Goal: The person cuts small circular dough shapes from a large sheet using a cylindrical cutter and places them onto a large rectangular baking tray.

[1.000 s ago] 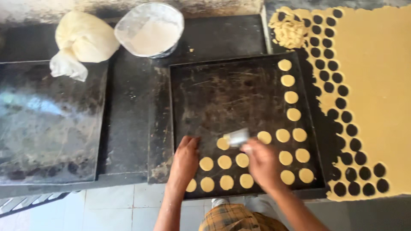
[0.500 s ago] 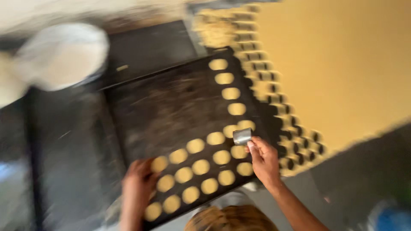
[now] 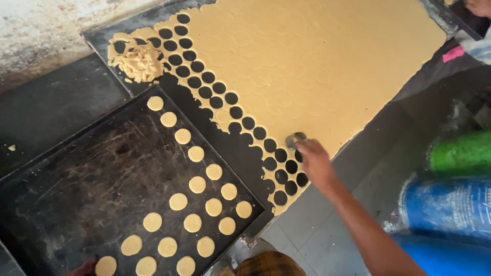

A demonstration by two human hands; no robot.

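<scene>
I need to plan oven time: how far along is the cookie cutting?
Done: about eighteen dough rounds lie on the dark tray, and rows of holes edge the dough sheet. In hand: the right hand presses a round metal cutter at the sheet's edge. Left: most of the sheet is uncut and much tray is bare.

Packaging appears only at the right edge of the head view. A green cylindrical container lies on its side near the right margin, its surface scuffed. Just below it lies a blue cylindrical container, partly wrapped in clear crinkled film, with pale markings too blurred to make out. A small pink tag sits near the upper right, beside the work surface edge. No screens or signs are visible.
</scene>
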